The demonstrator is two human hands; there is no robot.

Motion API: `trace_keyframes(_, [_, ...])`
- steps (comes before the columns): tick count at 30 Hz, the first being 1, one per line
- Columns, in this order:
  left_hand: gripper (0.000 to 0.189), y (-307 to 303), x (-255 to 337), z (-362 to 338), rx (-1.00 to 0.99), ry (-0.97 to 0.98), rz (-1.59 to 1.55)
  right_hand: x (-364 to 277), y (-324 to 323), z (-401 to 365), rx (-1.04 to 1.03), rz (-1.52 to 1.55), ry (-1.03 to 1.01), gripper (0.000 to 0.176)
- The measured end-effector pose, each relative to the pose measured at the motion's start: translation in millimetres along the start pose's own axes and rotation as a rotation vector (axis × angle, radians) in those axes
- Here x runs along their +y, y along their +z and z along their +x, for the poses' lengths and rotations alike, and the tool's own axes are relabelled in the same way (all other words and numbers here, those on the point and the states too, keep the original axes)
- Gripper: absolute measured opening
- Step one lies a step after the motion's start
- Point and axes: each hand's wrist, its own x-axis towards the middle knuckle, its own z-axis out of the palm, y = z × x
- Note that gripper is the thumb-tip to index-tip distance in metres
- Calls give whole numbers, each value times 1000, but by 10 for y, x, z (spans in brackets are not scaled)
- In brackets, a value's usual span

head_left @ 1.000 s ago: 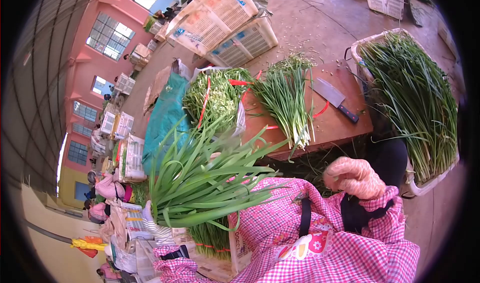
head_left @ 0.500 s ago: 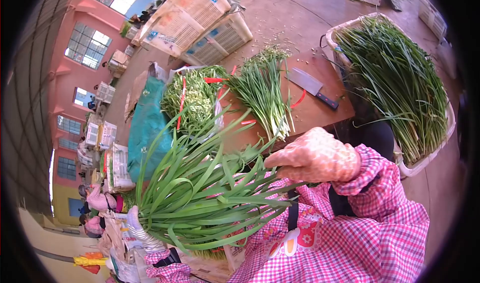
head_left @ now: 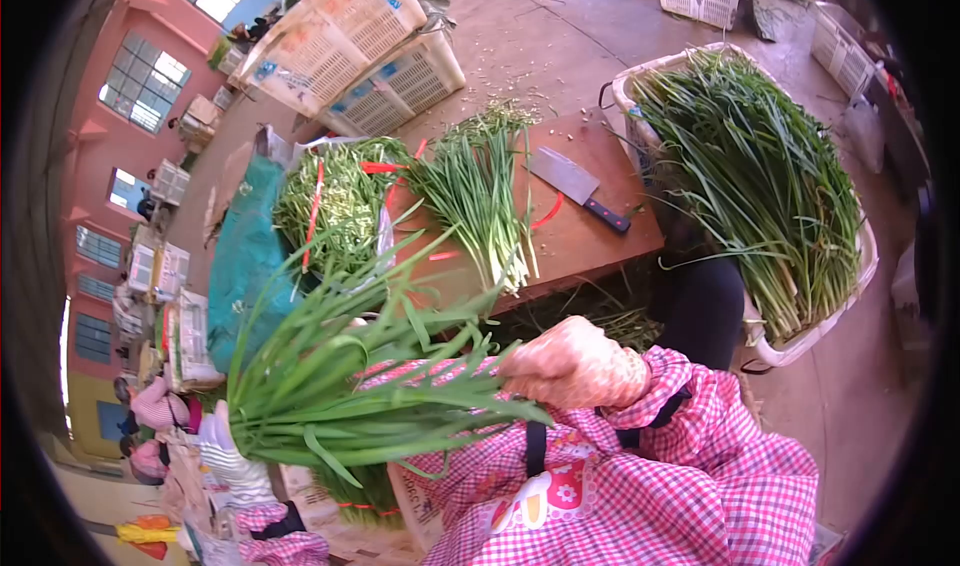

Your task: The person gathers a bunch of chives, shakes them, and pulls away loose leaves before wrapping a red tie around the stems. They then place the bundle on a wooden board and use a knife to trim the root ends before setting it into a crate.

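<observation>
My left hand [head_left: 228, 456], in a striped glove, grips a large bunch of garlic chives [head_left: 350, 396] at one end. The long flat green leaves fan out to the right across my checked apron. My right hand [head_left: 575, 363], in a patterned glove, is closed beside the leaf tips; what its fingers pinch, if anything, is hidden. Beyond the bunch, a wooden board [head_left: 625, 216] carries a bundle of chives with pale stems [head_left: 480, 196] and a cleaver [head_left: 567, 175] with a dark handle. Red ties [head_left: 548, 209] lie on the board.
A white crate [head_left: 868, 251] heaped with long green chives stands at my right. Left of the board are a bag of trimmed greens [head_left: 345, 201] and a teal sack [head_left: 240, 236]. Stacked white crates [head_left: 340, 46] stand behind. Other people [head_left: 160, 406] are at far left.
The view has shifted, so the board, crates and hands sit differently in frame. My right hand's fingers have curled in, and the bunch's leaves have swung. My left hand keeps its grip.
</observation>
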Motion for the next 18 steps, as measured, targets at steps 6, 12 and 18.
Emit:
trace_keyframes(6, [45,124,-75,413,47,-148,-11,-44,-91,-503,211,718,627,16])
trace_keyframes(12, [60,433,1126,1322,252,-174,-318,93,763,-156,-405,276,366,101])
trace_keyframes(18, [49,678,2646,1446,-100,96,-231,557,1053,620,186,694,166,81])
